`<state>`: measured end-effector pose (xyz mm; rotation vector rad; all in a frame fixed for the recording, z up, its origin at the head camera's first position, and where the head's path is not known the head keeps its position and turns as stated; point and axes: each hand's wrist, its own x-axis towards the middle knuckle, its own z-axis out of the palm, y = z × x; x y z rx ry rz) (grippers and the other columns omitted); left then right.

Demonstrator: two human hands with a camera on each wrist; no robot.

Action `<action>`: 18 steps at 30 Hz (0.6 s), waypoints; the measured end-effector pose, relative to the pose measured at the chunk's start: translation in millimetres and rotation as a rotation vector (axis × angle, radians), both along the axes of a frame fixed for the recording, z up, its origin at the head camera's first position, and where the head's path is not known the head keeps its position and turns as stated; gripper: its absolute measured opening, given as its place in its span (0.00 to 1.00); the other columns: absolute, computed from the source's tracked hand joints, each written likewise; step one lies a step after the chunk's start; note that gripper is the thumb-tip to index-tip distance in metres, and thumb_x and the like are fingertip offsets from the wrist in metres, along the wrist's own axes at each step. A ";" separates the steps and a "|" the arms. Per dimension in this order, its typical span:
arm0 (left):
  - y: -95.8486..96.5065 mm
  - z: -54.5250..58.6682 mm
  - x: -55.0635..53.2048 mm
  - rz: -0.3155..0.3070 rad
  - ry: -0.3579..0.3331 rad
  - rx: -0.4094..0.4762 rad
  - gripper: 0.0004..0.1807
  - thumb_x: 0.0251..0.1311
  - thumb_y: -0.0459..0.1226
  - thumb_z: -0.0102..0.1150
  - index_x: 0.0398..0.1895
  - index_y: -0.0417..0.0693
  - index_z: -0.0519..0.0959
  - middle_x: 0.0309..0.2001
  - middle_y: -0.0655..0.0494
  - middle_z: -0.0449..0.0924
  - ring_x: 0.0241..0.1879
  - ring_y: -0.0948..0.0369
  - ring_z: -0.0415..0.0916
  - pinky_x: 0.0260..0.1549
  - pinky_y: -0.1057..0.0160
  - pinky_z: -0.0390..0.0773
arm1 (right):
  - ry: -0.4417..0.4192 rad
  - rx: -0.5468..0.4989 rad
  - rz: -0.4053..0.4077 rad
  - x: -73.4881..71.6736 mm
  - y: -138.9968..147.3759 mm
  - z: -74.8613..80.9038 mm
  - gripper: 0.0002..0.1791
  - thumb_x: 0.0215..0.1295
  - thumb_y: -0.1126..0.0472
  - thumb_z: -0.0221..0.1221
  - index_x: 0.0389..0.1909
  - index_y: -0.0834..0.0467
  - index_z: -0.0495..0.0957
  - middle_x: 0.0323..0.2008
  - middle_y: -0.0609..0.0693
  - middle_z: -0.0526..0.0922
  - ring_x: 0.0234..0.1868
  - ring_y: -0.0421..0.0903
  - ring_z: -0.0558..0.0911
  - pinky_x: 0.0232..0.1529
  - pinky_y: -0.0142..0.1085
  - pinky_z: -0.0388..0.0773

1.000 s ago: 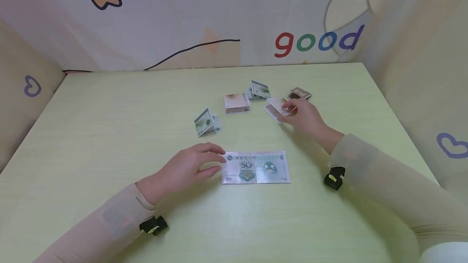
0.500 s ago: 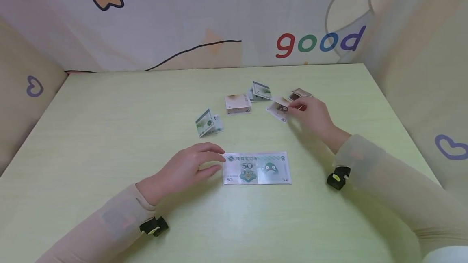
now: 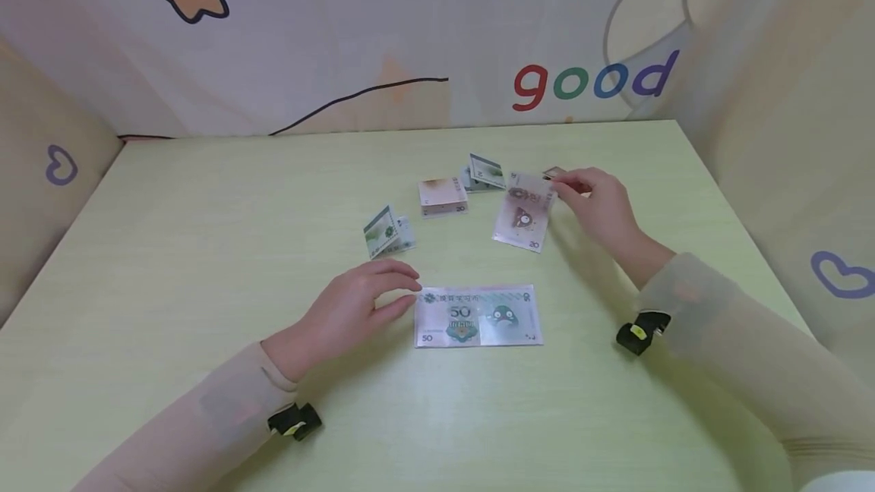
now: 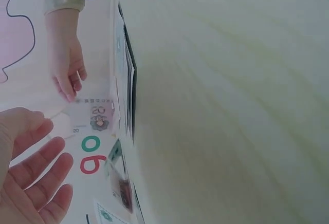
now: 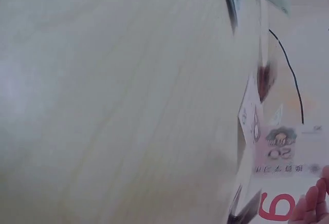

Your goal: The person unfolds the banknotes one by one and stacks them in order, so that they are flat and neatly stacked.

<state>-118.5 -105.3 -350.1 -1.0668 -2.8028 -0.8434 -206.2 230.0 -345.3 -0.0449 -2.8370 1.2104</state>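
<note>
My right hand (image 3: 598, 203) pinches the top right corner of a pinkish 20 play banknote (image 3: 521, 220), which hangs partly raised over the back right of the table. That banknote (image 5: 280, 149) also shows its printed side in the right wrist view, near the fingertips (image 5: 312, 199). A green 50 play banknote (image 3: 509, 317) lies spread out in the middle of the table. My left hand (image 3: 345, 313) has its fingers loosely bent, fingertips right at the upper left corner of the 50 banknote. In the left wrist view the left hand (image 4: 38, 175) holds nothing.
Behind the 50 banknote stand a folded green banknote (image 3: 386, 232), a folded 20 banknote (image 3: 443, 196) and another folded green one (image 3: 485, 171). A folded brownish banknote (image 3: 554, 171) is mostly hidden behind my right hand. A printed curtain (image 3: 342, 29) borders the table's back edge.
The 20 banknote, folded a second ago, has been opened out and lifted by my right hand, which has moved slightly right and back. My left hand has stayed almost still.
</note>
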 end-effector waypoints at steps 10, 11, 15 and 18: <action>7.9 6.9 -9.5 0.097 -0.090 0.156 0.11 0.57 0.34 0.62 0.44 0.45 0.82 0.46 0.56 0.80 0.48 0.59 0.75 0.45 0.58 0.77 | 0.023 -0.115 0.049 7.0 -1.6 15.6 0.18 0.71 0.55 0.49 0.53 0.63 0.73 0.51 0.57 0.71 0.53 0.52 0.68 0.57 0.47 0.67; 9.3 7.6 -10.9 0.102 -0.098 0.173 0.11 0.58 0.35 0.62 0.44 0.45 0.82 0.46 0.56 0.80 0.48 0.59 0.75 0.43 0.57 0.77 | 0.022 -0.121 0.056 7.9 -2.0 17.3 0.18 0.71 0.55 0.49 0.53 0.63 0.73 0.51 0.57 0.71 0.52 0.52 0.69 0.57 0.47 0.67; 16.4 11.2 -17.0 0.120 -0.130 0.238 0.14 0.60 0.37 0.60 0.49 0.45 0.80 0.47 0.54 0.80 0.46 0.60 0.76 0.43 0.55 0.77 | 0.009 -0.138 0.090 11.5 -5.8 22.1 0.17 0.71 0.56 0.48 0.53 0.63 0.72 0.51 0.56 0.72 0.51 0.51 0.70 0.54 0.44 0.70; 22.2 15.2 -21.5 0.133 -0.152 0.288 0.18 0.61 0.38 0.59 0.54 0.45 0.77 0.48 0.53 0.79 0.46 0.61 0.76 0.43 0.56 0.76 | -0.005 -0.138 0.130 14.7 -11.4 23.7 0.17 0.71 0.57 0.48 0.53 0.63 0.71 0.51 0.56 0.72 0.48 0.51 0.71 0.51 0.41 0.72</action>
